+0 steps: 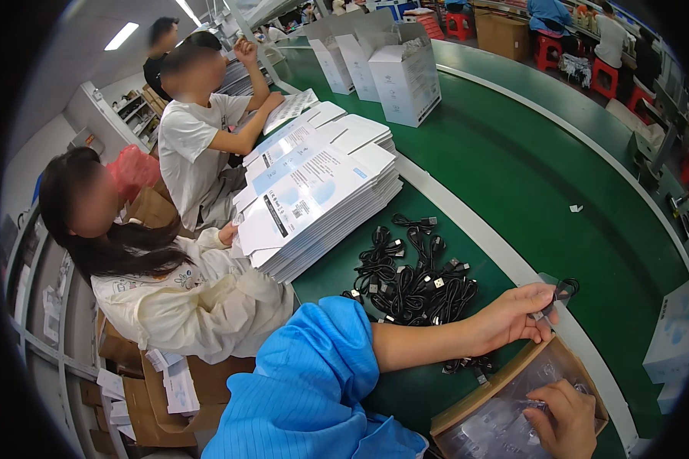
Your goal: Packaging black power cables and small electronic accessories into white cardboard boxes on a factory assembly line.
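Black cable (566, 289), coiled: one, right of frame; long axis slanting from the left hand (517, 312) to upper right, loop end pointing that way. Left fingers: closed, pinching the cable.
Right hand (565, 419): one, lower right; fingers curled above clear bags (497, 430), grip on a bag cannot be told.
Cardboard box (488, 387): one, holding the bags, uncounted.
Cable pile (417, 284): one, centre, on the green table (394, 398); tangled, uncountable.
Flat white cartons (314, 191): one stack, upper centre.
Upright white boxes (407, 90): three, upper centre.
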Available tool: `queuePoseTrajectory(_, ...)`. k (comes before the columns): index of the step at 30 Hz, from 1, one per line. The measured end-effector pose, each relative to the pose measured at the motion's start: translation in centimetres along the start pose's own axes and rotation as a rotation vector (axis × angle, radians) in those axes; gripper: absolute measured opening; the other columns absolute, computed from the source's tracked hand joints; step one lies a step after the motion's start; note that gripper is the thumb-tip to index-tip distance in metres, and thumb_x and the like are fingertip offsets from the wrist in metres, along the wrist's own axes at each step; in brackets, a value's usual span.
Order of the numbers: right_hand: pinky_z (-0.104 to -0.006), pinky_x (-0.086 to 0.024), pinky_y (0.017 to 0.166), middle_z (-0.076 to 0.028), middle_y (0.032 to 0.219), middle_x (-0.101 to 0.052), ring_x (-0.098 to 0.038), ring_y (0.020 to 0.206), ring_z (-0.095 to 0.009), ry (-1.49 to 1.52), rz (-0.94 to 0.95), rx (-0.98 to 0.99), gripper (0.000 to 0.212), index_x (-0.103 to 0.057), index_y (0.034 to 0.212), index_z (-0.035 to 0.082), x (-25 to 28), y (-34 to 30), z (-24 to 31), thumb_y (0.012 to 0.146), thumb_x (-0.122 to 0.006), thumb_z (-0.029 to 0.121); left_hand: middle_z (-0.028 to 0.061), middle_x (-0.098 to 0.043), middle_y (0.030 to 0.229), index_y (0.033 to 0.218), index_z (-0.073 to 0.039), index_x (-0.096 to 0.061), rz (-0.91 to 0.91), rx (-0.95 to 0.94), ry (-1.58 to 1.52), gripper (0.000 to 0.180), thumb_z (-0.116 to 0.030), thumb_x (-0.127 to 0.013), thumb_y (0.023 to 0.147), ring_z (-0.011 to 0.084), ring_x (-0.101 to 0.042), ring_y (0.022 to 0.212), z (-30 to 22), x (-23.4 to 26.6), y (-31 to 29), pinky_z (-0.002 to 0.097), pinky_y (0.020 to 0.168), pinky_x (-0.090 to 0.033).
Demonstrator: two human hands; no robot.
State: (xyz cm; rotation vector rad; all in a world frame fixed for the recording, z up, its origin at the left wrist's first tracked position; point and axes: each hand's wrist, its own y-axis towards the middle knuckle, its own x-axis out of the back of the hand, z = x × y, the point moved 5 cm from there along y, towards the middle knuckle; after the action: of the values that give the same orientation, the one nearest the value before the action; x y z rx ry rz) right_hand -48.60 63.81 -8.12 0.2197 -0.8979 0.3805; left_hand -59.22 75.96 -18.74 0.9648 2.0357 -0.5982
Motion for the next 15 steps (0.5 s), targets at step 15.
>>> queuePoseTrajectory(15,-0.0407,-0.046,0.061,-0.016,0.084,-0.059,-0.059,0.069,-0.035,-0.078,-0.074,-0.036,0.025,-0.057,0.105,0.005,0.14,-0.51,-0.55,0.08,-0.063,0.005,0.0065,-0.058,0.093,0.118,-0.007,-0.048,-0.003,0.001,0.004,0.033,-0.033,-0.048,0.098,0.0154,-0.06,0.078,-0.03,0.1,0.1,0.0282,0.073,-0.05)
